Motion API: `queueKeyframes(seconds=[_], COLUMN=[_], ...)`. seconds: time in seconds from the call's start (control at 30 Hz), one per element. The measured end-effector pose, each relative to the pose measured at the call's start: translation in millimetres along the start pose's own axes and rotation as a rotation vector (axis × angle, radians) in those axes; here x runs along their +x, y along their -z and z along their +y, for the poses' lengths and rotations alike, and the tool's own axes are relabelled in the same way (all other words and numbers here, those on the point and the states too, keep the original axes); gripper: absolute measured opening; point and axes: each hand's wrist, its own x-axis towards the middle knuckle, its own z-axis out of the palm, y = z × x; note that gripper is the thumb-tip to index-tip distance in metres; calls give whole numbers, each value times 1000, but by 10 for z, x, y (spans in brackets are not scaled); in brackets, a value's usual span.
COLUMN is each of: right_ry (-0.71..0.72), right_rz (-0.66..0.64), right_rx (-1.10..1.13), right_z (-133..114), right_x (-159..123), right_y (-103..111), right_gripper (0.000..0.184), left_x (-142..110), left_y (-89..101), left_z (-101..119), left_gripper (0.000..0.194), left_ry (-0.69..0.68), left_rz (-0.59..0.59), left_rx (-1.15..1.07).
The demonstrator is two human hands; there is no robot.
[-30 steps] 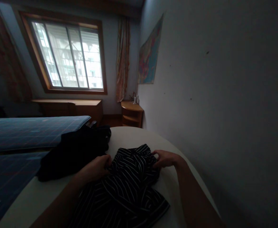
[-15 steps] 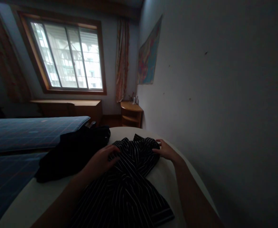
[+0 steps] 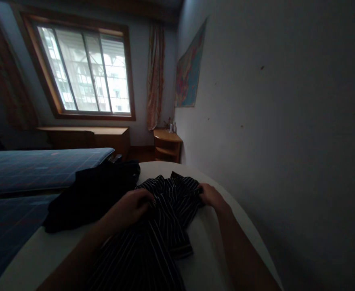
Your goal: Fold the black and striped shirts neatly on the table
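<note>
A dark shirt with thin white stripes [image 3: 162,214] lies rumpled on a round white table [image 3: 213,242]. On its left edge, my left hand [image 3: 136,204] pinches the fabric with curled fingers. My right hand [image 3: 211,195] grips the shirt's right edge near the far end, its fingertips partly hidden by the cloth. One sleeve [image 3: 180,242] points toward me on the right side, its cuff end resting on the table. The lower part of the shirt runs toward me, partly behind my left forearm.
A heap of black cloth [image 3: 89,198] lies on the table's left side, beside a blue plaid mattress [image 3: 44,169]. Beyond are a wooden corner shelf [image 3: 168,137] and a desk [image 3: 110,131] under the window. A wall [image 3: 286,141] rises close on the right.
The sleeve on the right has shifted left and away from me. My right hand's fingers have closed on the shirt's edge, and my left hand's fingers have curled tighter.
</note>
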Motion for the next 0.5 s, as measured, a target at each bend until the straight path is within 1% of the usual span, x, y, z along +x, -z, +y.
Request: queueKeyframes(seconds=[0.07, 0.13, 0.17, 0.2, 0.23, 0.27, 0.33, 0.4, 0.5], right_ry=[-45, -64, -59, -45, -27, -10, 27, 82, 254], right_rz=[144, 310, 382, 433, 454, 443, 350, 188, -105], right_rx=[2, 25, 41, 56, 66, 68, 61, 50, 51], right_z=[69, 138, 166, 186, 197, 196, 162, 89, -60], right_x=[37, 75, 93, 108, 120, 125, 114, 71, -33], right_y=[89, 149, 159, 155, 138, 113, 60, 28, 20], right_gripper=[40, 41, 42, 44, 46, 47, 48, 48, 48], left_x=[27, 43, 50, 56, 62, 66, 62, 38, -29], left_y=[169, 314, 364, 395, 404, 390, 306, 183, 26], left_z=[-61, -186, -266, -351, -431, -499, -571, -539, -348], left_gripper=[26, 31, 34, 37, 41, 43, 48, 51, 46], left_ry=[107, 239, 287, 319, 347, 369, 398, 370, 317], left_rz=[205, 381, 440, 467, 465, 446, 403, 360, 273], left_rx=[60, 103, 106, 107, 118, 130, 219, 395, 701])
